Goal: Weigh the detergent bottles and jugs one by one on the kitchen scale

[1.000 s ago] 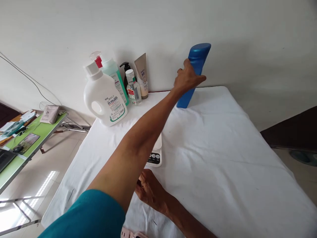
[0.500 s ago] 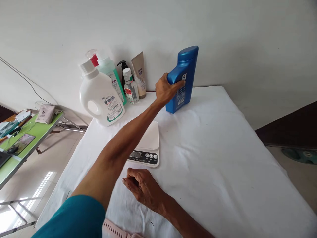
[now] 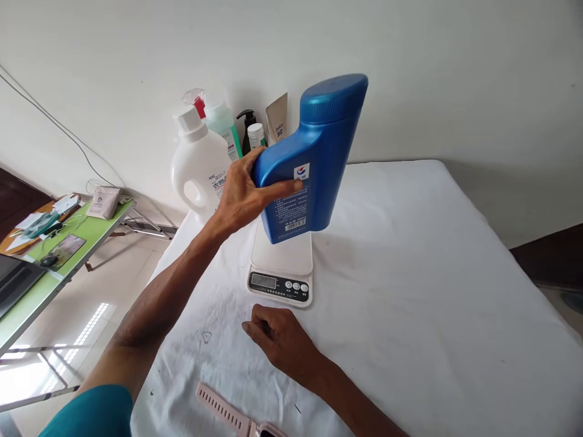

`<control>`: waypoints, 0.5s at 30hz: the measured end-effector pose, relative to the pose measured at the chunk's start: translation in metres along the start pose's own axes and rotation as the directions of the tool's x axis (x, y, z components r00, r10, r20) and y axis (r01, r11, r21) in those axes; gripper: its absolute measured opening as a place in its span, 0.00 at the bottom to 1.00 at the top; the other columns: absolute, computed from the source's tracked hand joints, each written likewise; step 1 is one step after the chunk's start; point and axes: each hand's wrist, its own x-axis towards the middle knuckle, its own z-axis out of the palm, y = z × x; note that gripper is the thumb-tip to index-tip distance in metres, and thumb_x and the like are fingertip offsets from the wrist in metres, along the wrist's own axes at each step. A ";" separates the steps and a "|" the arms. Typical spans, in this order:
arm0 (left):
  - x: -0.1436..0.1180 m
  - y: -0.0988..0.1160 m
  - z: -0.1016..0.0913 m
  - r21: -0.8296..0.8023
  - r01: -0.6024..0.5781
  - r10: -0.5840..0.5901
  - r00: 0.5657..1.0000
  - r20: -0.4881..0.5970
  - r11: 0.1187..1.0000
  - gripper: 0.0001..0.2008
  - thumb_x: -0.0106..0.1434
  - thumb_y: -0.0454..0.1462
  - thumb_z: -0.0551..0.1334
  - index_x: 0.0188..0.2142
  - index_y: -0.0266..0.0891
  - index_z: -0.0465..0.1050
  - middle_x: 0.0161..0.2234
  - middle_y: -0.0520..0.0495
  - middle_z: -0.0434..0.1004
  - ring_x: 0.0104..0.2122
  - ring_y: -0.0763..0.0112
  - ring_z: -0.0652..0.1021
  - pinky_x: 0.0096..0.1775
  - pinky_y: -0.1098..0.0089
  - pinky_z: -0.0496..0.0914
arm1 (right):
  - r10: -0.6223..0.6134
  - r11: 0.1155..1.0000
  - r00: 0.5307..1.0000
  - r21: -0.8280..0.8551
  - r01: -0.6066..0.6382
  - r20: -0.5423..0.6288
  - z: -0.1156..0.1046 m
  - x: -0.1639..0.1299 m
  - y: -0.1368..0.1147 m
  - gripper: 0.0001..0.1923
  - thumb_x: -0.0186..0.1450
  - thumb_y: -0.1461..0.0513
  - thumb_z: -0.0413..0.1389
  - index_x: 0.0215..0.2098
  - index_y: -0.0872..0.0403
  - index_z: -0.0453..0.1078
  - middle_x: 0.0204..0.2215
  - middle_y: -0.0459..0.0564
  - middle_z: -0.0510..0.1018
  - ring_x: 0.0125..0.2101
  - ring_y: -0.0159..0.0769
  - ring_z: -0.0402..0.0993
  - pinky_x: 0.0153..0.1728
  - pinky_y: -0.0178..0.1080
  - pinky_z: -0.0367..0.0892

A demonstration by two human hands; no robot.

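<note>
Head view: green side table [image 3: 68, 255] far left, clutter on top. White jug [image 3: 199, 167] and small bottles at wall. Left hand [image 3: 246, 194] grasping blue bottle [image 3: 314, 161] by handle side, bottle in air, tilted, above white scale [image 3: 282, 267]. Right hand [image 3: 280, 343] loosely curled, holding nothing, resting on white tablecloth [image 3: 432, 291] just in front of scale. Pink watch strap [image 3: 228, 416] at near edge.
</note>
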 end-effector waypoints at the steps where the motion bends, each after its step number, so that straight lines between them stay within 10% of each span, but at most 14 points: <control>1: -0.005 0.000 -0.005 0.012 0.008 -0.008 1.000 -0.004 1.000 0.20 0.48 0.39 0.82 0.37 0.38 0.78 0.35 0.44 0.80 0.40 0.53 0.81 0.40 0.56 0.76 | 0.001 1.000 1.000 0.004 -0.001 0.003 0.000 0.000 0.000 0.20 0.72 0.57 0.53 0.25 0.51 0.52 0.21 0.39 0.56 0.23 0.28 0.51 0.28 0.36 0.50; 15: -0.031 -0.030 -0.026 0.147 -0.005 0.017 0.997 -0.078 0.989 0.22 0.44 0.45 0.82 0.31 0.40 0.76 0.28 0.49 0.75 0.31 0.61 0.77 0.31 0.63 0.72 | 0.001 1.000 1.000 -0.012 -0.001 0.021 0.000 0.000 0.001 0.21 0.74 0.54 0.52 0.26 0.51 0.53 0.21 0.40 0.58 0.24 0.29 0.53 0.27 0.36 0.51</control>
